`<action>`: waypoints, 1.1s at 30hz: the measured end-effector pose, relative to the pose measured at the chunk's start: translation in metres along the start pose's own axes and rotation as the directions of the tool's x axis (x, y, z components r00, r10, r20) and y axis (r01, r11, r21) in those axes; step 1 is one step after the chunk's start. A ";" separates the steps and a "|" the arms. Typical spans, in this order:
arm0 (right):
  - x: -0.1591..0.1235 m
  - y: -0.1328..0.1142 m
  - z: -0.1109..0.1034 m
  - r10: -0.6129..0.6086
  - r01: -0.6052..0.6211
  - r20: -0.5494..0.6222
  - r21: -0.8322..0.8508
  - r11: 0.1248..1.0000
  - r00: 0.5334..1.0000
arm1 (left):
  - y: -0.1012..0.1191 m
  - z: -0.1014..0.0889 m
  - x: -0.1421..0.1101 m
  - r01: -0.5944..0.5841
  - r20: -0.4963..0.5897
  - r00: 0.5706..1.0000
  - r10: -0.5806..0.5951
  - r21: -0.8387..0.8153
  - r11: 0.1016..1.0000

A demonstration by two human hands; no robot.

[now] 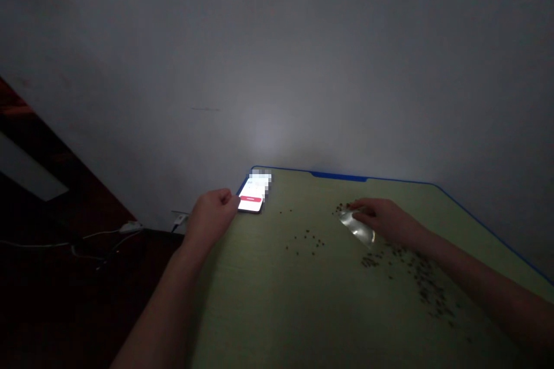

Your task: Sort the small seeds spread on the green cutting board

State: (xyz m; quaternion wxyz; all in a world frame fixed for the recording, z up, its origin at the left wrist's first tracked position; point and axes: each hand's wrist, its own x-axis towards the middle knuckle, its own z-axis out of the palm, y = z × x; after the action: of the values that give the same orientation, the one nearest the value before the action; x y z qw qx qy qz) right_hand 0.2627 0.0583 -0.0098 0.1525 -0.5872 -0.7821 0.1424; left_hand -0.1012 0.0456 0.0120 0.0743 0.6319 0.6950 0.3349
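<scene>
At the table's far left corner lies a lit phone point(253, 191), its screen white with a red bar. My left hand point(214, 210) is closed at the phone's lower left edge, its fingertips meeting or overlapping that edge. What those curled fingers hold, if anything, is hidden. My right hand point(378, 216) pinches a shiny silver packet point(359, 229), which slants down toward the table. Small dark bits, like seeds or beans point(428, 282), are strewn under and around my right forearm. A few more dark bits point(308, 239) lie scattered between both hands.
The pale green table point(268, 300) has a blue edge and stands against a grey wall point(346, 69). White cables point(104, 234) and a plug point(178, 221) are down at the left, beside the table. The room is dim.
</scene>
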 end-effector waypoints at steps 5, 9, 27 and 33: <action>0.030 -0.021 -0.009 -0.085 0.084 0.084 0.019 0.996 0.993 | 0.002 0.000 -0.002 0.000 0.008 1.000 0.000 -0.007 1.000; 0.076 -0.058 0.004 -0.195 0.195 0.137 0.016 0.981 0.971 | -0.002 0.001 -0.001 -0.007 0.000 1.000 0.007 0.009 1.000; 0.069 -0.104 0.038 -0.457 0.428 0.367 0.162 0.889 0.810 | -0.003 0.002 -0.002 -0.021 -0.003 1.000 0.021 -0.008 1.000; 0.048 -0.072 0.022 -0.303 0.287 0.216 0.107 0.952 0.928 | -0.003 0.002 -0.001 -0.019 -0.002 1.000 0.019 -0.007 1.000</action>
State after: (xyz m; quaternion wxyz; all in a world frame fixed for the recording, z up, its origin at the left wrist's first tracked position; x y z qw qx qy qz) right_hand 0.1783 0.0841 0.0028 0.1023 -0.4366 -0.8680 0.2134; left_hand -0.1025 0.0457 0.0081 0.0729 0.6380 0.6877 0.3387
